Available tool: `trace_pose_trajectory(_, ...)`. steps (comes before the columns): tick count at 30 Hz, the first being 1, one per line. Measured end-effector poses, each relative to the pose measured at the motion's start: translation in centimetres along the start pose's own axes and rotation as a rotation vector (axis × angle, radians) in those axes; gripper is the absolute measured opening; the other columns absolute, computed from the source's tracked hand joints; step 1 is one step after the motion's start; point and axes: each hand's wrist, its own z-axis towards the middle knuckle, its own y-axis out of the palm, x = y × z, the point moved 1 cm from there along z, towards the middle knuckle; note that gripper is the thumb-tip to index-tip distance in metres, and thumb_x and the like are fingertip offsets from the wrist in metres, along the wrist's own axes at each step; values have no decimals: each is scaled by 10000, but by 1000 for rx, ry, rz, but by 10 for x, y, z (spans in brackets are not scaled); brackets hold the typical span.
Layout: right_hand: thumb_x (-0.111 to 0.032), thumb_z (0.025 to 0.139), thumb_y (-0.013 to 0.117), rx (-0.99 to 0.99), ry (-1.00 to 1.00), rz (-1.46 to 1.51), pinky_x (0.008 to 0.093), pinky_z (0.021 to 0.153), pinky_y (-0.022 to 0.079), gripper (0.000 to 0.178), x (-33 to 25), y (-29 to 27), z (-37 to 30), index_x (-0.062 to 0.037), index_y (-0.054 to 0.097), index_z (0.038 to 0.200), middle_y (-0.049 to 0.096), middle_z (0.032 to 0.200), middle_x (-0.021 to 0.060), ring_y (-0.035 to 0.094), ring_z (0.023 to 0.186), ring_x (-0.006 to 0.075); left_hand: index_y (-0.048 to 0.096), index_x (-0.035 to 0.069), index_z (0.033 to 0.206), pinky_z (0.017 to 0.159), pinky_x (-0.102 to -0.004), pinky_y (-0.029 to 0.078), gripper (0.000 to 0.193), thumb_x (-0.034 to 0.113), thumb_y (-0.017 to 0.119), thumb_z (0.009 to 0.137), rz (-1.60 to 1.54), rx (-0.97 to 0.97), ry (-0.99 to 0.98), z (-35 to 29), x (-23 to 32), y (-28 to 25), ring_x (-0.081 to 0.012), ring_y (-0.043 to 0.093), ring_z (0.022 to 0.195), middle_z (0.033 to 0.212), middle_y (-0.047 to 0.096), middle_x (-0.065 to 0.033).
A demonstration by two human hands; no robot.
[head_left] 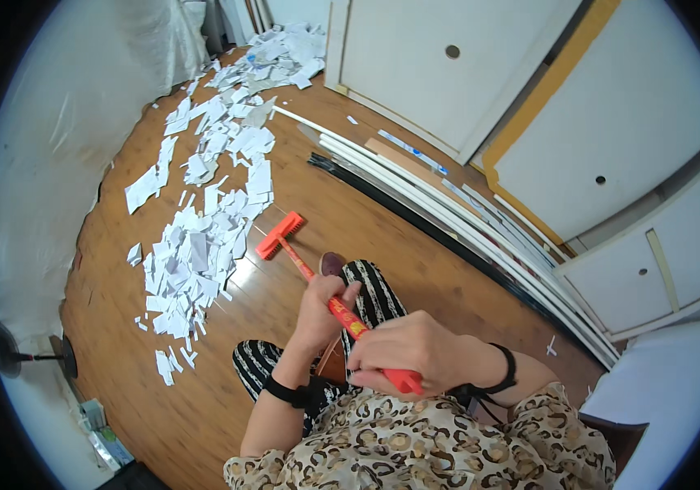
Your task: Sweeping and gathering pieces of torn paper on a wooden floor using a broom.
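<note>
With both hands I hold a red broom [280,235], its short handle patterned in yellow near my grip. My left hand [321,309] is wrapped round the middle of the handle. My right hand [415,351] closes round the upper end, close to my body. The broom's head, with dark bristles along one side, is low by the wooden floor; whether it touches cannot be told. Just left of it lies a heap of torn white paper scraps [186,265]. The scraps trail away to a larger pile [288,53] at the far wall.
Long white poles [448,224] and a black strip lie on the floor to the right. Behind them stand white panels [423,73] with round holes. Plastic sheeting [64,163] hangs along the left side. A dark round-based object [8,349] stands at the left edge.
</note>
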Motion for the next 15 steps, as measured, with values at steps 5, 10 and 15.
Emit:
trace_pose_trajectory(5,-97,852,718,96,64,28,356,633,526,122,30,11,0,-51,609,821,661,819,72,647,701,279,506,31,636,595,-423,395,330,117,753,836,-129,68,-45,18,-33,9,-336,476,611,608,490,-139)
trace_pose_trajectory(10,-180,898,686,69,55,72,379,663,515,169,64,56,-32,-45,601,953,634,887,98,640,758,323,514,27,669,624,-419,402,289,83,754,821,196,-39,87,3,-82,4,-336,500,670,662,522,-141)
trace_pose_trajectory(15,-257,897,694,108,28,92,427,550,451,257,41,36,-28,-49,549,853,588,793,135,598,682,368,455,1,677,586,-384,372,326,47,746,818,111,66,67,-10,-47,-3,-291,426,619,637,443,-137)
